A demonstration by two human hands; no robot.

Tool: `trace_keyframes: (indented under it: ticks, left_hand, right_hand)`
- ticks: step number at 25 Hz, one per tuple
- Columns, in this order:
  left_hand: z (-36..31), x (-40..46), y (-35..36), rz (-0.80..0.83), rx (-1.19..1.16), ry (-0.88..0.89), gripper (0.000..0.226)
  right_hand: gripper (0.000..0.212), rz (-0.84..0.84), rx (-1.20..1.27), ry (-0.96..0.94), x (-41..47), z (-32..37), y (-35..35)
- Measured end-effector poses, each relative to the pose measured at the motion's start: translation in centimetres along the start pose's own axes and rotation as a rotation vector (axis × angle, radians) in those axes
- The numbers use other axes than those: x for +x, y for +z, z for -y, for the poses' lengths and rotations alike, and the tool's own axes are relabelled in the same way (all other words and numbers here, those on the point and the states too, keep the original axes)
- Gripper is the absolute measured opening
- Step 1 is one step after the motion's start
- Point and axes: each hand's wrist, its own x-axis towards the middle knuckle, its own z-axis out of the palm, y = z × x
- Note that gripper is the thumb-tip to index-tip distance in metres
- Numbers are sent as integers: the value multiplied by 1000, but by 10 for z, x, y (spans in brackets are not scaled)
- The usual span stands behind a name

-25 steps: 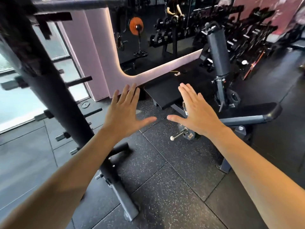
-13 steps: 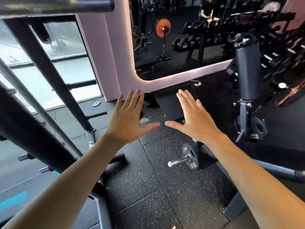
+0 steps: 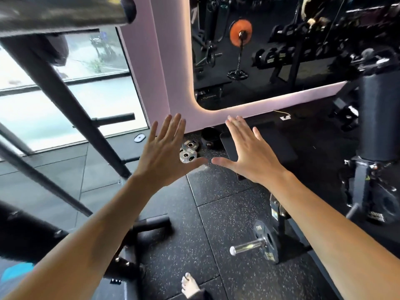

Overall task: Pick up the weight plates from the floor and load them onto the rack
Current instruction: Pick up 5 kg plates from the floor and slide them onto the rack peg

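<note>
My left hand (image 3: 164, 154) and my right hand (image 3: 244, 152) are stretched out in front of me, palms down, fingers spread, holding nothing. Between them, on the black rubber floor by the pink wall, lie two small grey weight plates (image 3: 187, 153), partly hidden by my left hand. A small white plate (image 3: 139, 138) lies flat further left near the window. A black 5 kg plate (image 3: 267, 241) sits on a chrome peg low at the right. The black rack's slanted posts (image 3: 71, 105) with bare pegs (image 3: 114, 119) rise on the left.
A padded bench (image 3: 259, 146) lies behind my right hand, and a machine with an upright pad (image 3: 378, 118) stands at the far right. A mirror in the pink wall (image 3: 171, 72) reflects dumbbell racks. My bare foot (image 3: 189, 285) shows at the bottom edge.
The view has moved forward and down toward the wall. The small grey plates have come into sight between my hands, and the 5 kg plate now sits lower in the frame. Both hands stay spread.
</note>
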Motion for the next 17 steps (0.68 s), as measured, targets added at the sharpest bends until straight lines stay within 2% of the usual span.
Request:
trace_keyframes:
  ticks: [12,17]
  left_hand:
    - [73,152,74,44,4,-5,113]
    - [85,212,120,67,-31,-91,113]
  right_hand:
    - [116,-17,69,18,177,-69,47]
    - [115,-2,105,-13,258,-113,78]
